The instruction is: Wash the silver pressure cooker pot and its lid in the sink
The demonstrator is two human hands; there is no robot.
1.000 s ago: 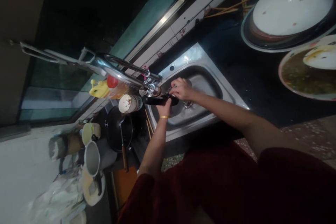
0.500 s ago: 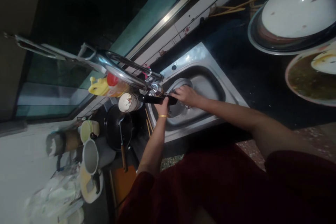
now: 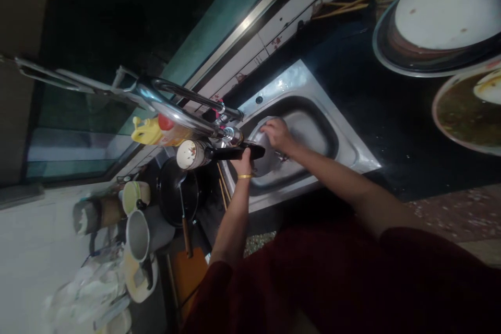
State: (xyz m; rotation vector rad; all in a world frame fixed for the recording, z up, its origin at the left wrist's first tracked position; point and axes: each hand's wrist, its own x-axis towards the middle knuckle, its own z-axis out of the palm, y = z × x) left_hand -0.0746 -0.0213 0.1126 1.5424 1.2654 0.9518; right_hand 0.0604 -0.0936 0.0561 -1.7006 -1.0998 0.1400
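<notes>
"Fingers on the left hand, doing what?"
"Gripping a black thing by the tap. Seems to need a tight hold."
"Right hand?"
"Curled beside them, over the sink. Can't tell if it holds anything."
"What's in the way?"
"Maybe the cups, close past the black thing's end."

This was a kitchen, and a cluttered household-looking one. A steel sink was set into a dark counter, with a tall curved tap over it and a tiled wall strip behind, below a window. Cookware filled one end: a black pan, a spatula with a wooden handle and a grey pot. At the other lay chopsticks and a white bowl with food specks.
</notes>
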